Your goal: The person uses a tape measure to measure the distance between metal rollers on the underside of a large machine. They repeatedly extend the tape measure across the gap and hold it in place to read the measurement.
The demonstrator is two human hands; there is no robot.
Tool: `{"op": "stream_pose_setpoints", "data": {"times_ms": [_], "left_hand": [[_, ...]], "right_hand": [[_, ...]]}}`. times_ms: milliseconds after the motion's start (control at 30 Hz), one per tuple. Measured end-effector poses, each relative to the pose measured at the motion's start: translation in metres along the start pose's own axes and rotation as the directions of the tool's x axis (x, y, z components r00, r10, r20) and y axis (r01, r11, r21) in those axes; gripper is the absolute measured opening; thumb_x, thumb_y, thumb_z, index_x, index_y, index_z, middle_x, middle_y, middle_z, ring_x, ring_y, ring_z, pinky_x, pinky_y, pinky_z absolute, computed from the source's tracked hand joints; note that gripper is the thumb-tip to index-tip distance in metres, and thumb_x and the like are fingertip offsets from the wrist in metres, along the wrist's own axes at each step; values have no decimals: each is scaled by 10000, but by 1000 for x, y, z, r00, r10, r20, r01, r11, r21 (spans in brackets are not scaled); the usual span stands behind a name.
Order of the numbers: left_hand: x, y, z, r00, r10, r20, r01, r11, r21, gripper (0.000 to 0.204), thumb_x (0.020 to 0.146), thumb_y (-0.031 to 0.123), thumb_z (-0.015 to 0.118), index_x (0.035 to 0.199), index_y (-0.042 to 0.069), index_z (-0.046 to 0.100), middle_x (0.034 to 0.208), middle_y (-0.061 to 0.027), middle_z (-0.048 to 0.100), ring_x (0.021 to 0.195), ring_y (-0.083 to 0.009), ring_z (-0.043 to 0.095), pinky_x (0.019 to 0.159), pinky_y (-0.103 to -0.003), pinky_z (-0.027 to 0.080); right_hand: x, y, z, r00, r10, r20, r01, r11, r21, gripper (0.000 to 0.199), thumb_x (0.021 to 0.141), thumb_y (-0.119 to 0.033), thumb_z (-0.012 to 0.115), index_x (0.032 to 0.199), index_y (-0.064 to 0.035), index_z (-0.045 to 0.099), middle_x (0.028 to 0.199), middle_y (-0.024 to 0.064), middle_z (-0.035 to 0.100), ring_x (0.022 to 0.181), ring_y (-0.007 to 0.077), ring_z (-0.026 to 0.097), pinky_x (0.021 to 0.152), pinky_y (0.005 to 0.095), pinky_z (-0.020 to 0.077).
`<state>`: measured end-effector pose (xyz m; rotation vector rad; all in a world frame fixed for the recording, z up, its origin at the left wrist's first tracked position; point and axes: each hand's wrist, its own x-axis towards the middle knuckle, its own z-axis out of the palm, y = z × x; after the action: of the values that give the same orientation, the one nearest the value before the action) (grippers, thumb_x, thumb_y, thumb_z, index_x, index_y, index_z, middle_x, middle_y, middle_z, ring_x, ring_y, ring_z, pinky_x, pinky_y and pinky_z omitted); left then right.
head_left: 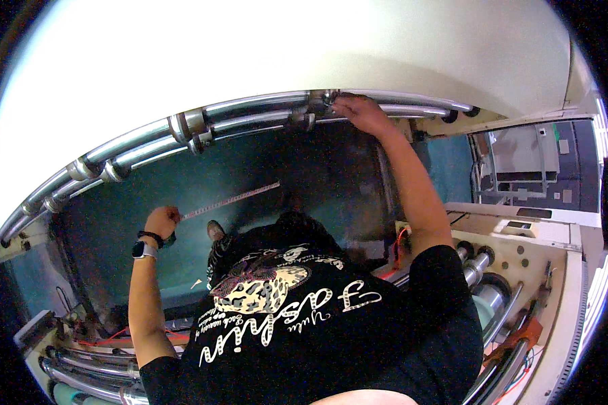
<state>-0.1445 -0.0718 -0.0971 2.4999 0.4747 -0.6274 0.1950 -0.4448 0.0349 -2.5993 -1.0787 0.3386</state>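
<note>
Left hand (161, 221) closed, pinching tape (231, 200); tape's long axis runs up-right toward roller (263, 102). Right hand (358, 111) at upper centre grips roller collar; tape's free end stops short.

A wide dark well opens below the curved rack of shiny steel rollers (182, 135), leaving free room between the left hand (161, 221) and the right hand (358, 111), crossed only by a thin slanted measuring tape (233, 199). The rollers and the large white drum (284, 47) above close off the top. To the right, a cream machine frame with steel shafts (513, 256) crowds the passage.
</note>
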Motion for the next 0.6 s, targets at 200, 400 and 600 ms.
{"op": "stream_pose_setpoints", "data": {"times_ms": [200, 400, 600], "left_hand": [[7, -15, 22, 1000, 6, 17, -6, 1000, 12, 148, 700, 198, 546, 741, 69, 605, 751, -157, 594, 737, -338, 564, 618, -393, 443], [9, -20, 36, 1000, -2, 24, 3, 999, -38, 164, 703, 204, 544, 759, 63, 605, 774, -160, 596, 753, -346, 564, 627, -396, 445], [12, -26, 48, 999, 32, -38, -34, 997, -71, 173, 721, 217, 542, 779, 66, 604, 784, -162, 597, 771, -348, 560, 643, -399, 445]], "right_hand": [[21, 6, -18, 977, -101, 185, 133, 976, -174, 356, 850, -402, 428, 971, -101, 576, 1004, 118, 576, 939, 295, 533, 842, 392, 401], [34, -31, -48, 988, 145, 53, -127, 960, -249, 394, 834, -435, 433, 1047, -126, 554, 1074, 127, 543, 1008, 278, 495, 890, 416, 367], [-3, 8, 23, 976, 211, 57, -211, 977, -4, 409, 867, -427, 395, 961, -59, 545, 921, 133, 567, 887, 269, 518, 819, 396, 386]]}}
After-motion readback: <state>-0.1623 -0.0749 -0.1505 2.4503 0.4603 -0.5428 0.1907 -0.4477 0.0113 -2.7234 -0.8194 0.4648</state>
